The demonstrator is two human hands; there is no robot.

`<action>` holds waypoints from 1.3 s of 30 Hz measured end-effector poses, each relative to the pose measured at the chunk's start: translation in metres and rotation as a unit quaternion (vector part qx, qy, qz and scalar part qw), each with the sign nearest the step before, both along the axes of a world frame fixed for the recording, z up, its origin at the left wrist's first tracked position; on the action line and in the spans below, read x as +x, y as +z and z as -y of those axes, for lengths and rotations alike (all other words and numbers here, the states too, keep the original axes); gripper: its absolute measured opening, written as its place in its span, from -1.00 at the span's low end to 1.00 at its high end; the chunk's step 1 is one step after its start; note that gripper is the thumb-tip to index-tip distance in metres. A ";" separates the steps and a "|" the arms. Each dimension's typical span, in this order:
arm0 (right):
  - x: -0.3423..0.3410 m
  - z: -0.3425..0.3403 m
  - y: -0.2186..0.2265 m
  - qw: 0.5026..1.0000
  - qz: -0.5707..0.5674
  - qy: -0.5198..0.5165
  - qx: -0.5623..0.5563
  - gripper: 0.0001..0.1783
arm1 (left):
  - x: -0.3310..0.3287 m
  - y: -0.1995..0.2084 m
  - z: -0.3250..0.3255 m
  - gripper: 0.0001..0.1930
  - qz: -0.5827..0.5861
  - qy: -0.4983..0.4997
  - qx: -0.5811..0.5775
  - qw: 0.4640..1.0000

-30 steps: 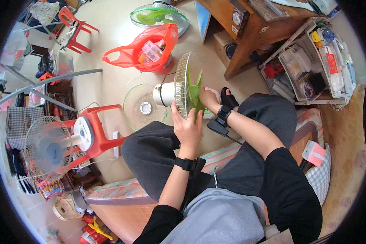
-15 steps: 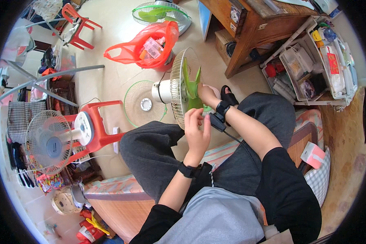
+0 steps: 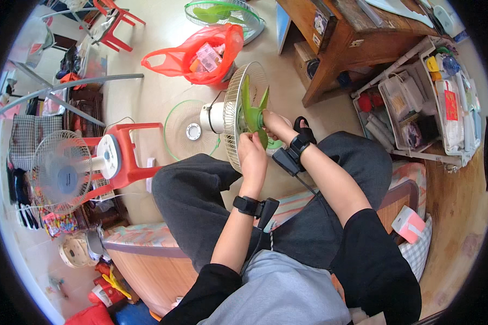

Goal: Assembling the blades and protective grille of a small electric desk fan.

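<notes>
An electric fan with green blades (image 3: 248,100) stands in front of me, its front uncovered and its wire rear guard (image 3: 232,103) behind the blades. My right hand (image 3: 276,128) is closed around the middle of the blades at the hub, where its fingertips are partly hidden. Lower down, my left hand (image 3: 252,157) pinches the edge of the bottom blade between thumb and fingers. The white motor housing (image 3: 210,117) sticks out to the left. On the floor beyond it lies a round front grille (image 3: 171,130) with a green rim.
A red plastic bag (image 3: 187,57) of small items sits in a bin beyond the fan. Another green fan (image 3: 222,12) stands farther back. At left, a white fan (image 3: 68,176) rests on a red stool (image 3: 138,127). A wooden desk (image 3: 341,54) and storage baskets (image 3: 412,146) are at right.
My left hand has moved up to the bottom blade, and its fingers, loosely spread before, are now pinched together. My right hand stays at the hub. The view has shifted slightly.
</notes>
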State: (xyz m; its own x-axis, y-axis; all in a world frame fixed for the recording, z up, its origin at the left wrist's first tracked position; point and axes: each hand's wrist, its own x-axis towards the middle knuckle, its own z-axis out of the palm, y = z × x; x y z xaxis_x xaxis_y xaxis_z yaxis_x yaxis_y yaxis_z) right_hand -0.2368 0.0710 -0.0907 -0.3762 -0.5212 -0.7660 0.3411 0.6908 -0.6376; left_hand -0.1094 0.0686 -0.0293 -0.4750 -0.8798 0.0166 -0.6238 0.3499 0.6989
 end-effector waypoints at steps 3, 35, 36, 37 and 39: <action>0.001 0.001 -0.009 1.000 0.016 -0.005 -0.003 -0.52 | 0.000 0.004 -0.001 -0.80 0.035 -0.004 -0.032 0.999; 0.033 0.014 -0.026 0.944 -0.327 -0.033 -0.012 -0.33 | -0.001 0.007 -0.001 -0.80 0.130 -0.039 -0.113 0.984; 0.033 0.013 -0.023 0.941 -0.336 -0.038 -0.013 -0.34 | 0.002 0.005 -0.001 -0.82 0.130 -0.042 -0.128 0.982; 0.033 0.014 -0.026 0.941 -0.336 -0.037 -0.013 -0.34 | 0.004 0.003 -0.001 -0.82 0.130 -0.041 -0.128 0.982; 0.032 0.013 -0.035 0.917 -0.396 -0.033 -0.044 -0.36 | 0.006 0.002 -0.003 -0.80 0.127 -0.035 -0.110 0.985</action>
State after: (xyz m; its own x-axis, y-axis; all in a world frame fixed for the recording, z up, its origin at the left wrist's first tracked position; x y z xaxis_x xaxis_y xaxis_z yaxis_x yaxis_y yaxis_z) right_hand -0.2051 0.0579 -0.1253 -0.8295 -0.5229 -0.1960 -0.2123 0.6199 -0.7555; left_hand -0.1038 0.0721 -0.0271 -0.5473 -0.8334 0.0770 -0.7376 0.5237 0.4262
